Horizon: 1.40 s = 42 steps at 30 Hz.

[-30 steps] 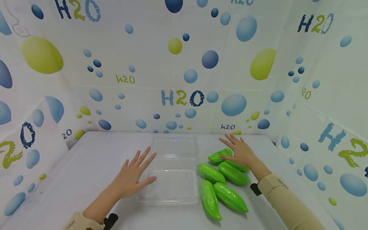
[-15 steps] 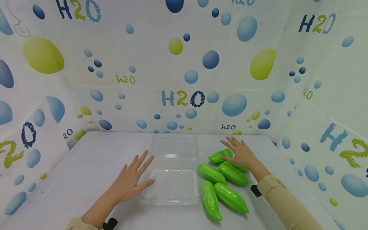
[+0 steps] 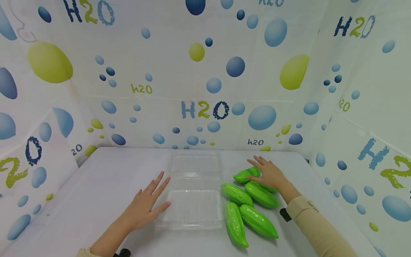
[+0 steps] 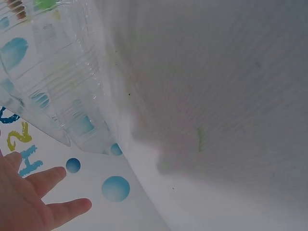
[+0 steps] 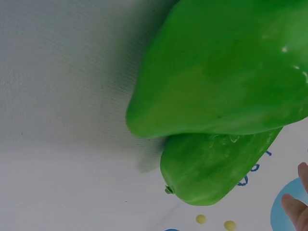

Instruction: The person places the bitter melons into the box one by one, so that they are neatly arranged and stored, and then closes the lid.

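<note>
A clear plastic clamshell box (image 3: 196,208) lies opened out flat on the white table, its lid half toward the back. To its right is a loose group of several glossy green, elongated vegetables with pointed tips (image 3: 235,225); their exact kind cannot be told. My left hand (image 3: 143,207) hovers by the box's left side, fingers spread, holding nothing. Over the farthest green vegetables, my right hand (image 3: 270,175) has its fingers extended; whether it touches them is unclear. Up close in the right wrist view, two green vegetables (image 5: 221,72) overlap, and a few fingertips show at the edge.
White cloth printed with blue and green dots and "H2O" lettering (image 3: 205,109) walls the table (image 3: 122,167) at the back and both sides. The box stands between the two hands, and the green vegetables lie close against its right edge.
My left hand has drifted slightly left and toward me, away from the box. My right hand has sunk a little toward the green vegetables. Box and vegetables stay put.
</note>
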Tool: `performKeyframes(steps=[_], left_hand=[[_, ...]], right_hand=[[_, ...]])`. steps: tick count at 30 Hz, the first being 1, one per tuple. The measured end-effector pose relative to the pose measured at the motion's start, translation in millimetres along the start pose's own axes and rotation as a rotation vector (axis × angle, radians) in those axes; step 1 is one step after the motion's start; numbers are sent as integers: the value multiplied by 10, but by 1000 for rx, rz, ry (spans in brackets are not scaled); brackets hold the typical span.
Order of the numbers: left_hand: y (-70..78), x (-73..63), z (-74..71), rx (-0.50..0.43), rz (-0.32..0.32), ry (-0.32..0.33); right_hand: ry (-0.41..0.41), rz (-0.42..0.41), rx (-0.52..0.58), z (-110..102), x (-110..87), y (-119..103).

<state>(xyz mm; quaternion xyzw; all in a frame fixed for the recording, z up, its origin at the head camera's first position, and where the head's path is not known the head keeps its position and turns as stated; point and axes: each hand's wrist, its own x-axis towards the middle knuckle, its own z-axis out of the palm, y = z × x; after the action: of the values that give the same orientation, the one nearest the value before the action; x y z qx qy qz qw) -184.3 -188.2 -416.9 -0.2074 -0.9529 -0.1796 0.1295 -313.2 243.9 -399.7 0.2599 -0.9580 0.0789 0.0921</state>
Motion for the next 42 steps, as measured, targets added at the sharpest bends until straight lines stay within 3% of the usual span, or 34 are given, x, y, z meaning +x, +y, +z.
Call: performKeyframes(steps=[25, 42], left_hand=[[16, -82, 112, -156, 4, 6], [55, -120, 118, -351, -118, -106]], right_hand=[[-35, 79, 66, 128, -31, 138], [-108, 129, 126, 153, 22, 142]])
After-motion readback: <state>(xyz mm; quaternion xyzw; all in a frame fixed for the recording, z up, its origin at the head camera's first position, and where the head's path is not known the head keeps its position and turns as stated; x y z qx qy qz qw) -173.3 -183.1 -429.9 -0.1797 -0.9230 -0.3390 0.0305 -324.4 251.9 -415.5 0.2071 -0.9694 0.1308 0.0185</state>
